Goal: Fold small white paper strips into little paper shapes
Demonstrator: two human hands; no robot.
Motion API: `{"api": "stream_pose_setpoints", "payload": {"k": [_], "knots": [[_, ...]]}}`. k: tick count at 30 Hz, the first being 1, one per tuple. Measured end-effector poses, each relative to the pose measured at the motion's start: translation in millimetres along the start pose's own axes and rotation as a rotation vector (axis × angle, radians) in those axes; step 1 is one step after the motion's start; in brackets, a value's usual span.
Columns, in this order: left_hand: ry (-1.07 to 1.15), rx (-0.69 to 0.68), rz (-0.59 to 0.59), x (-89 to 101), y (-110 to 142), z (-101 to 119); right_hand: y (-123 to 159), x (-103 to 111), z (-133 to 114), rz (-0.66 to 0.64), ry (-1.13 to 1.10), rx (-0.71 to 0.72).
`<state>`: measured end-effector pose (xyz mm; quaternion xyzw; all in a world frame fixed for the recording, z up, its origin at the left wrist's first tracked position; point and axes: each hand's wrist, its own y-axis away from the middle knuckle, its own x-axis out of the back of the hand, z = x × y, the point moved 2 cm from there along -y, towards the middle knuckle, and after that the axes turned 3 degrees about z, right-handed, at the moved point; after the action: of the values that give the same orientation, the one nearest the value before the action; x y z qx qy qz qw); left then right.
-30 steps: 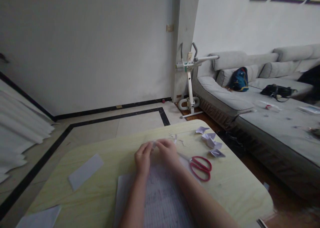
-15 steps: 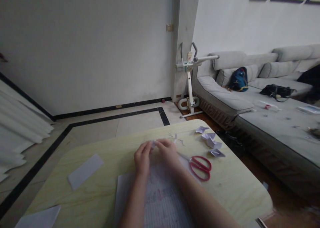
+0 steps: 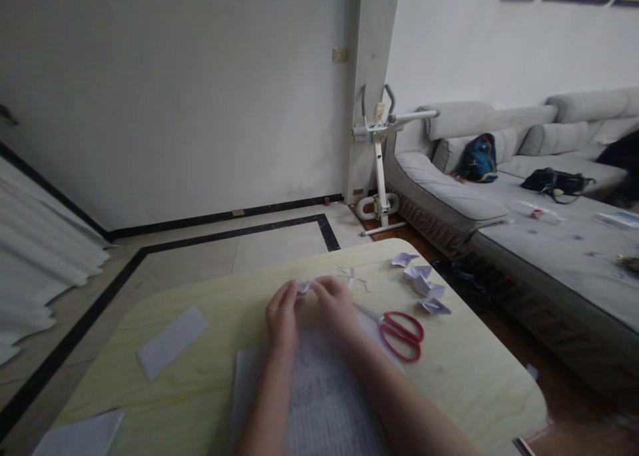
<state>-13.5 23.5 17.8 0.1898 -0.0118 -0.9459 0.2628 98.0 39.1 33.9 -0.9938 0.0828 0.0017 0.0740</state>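
Observation:
My left hand [image 3: 282, 315] and my right hand [image 3: 335, 301] meet above the middle of a pale wooden table [image 3: 210, 383]. Both pinch a small folded piece of white paper [image 3: 303, 286] between their fingertips. Under my forearms lies a printed sheet [image 3: 319, 396]. Red-handled scissors [image 3: 399, 333] lie just right of my right hand, blades toward it. Several small folded paper pieces [image 3: 424, 286] sit near the table's far right corner.
A white paper strip [image 3: 172, 341] lies at the table's left, another sheet [image 3: 80, 436] at the near left corner. Small paper scraps [image 3: 353, 279] lie beyond my hands. A grey sofa [image 3: 524, 223] with bags stands to the right, a white exercise machine [image 3: 379, 170] by the pillar.
My hands stay in place. My fingers have shifted slightly on the paper piece, whose tip now shows more between them.

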Motion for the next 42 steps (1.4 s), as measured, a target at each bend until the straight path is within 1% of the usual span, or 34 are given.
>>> {"api": "stream_pose_setpoints", "payload": {"k": [3, 7, 12, 16, 24, 27, 37, 42], "knots": [[0.047, 0.014, 0.002, -1.1, 0.5, 2.9, 0.9, -0.8, 1.5, -0.008, 0.001, 0.037], [0.106, 0.026, 0.011, -1.4, 0.0, 3.0, 1.0, -0.6, 4.4, 0.003, 0.015, 0.044], [0.080, -0.007, 0.028, -0.7, -1.8, 0.1, 1.7, 0.1, 2.7, 0.011, 0.023, 0.065], [0.071, 0.008, 0.009, -0.3, -3.6, -2.4, 3.4, -0.7, -0.6, -0.021, 0.002, 0.088], [0.070, -0.021, -0.004, 0.0, -4.0, -2.2, 3.6, -1.5, -1.4, -0.062, 0.082, 0.074], [0.076, -0.022, -0.009, -0.2, -4.0, -1.8, 4.3, -1.3, -3.4, -0.055, 0.110, 0.089], [0.110, -0.005, 0.031, -0.1, -4.5, -2.0, 5.7, 0.8, -4.3, -0.037, 0.171, 0.132], [0.130, -0.002, 0.012, -0.8, -3.8, -1.3, 6.1, 1.2, -3.9, 0.001, 0.187, 0.157]]}}
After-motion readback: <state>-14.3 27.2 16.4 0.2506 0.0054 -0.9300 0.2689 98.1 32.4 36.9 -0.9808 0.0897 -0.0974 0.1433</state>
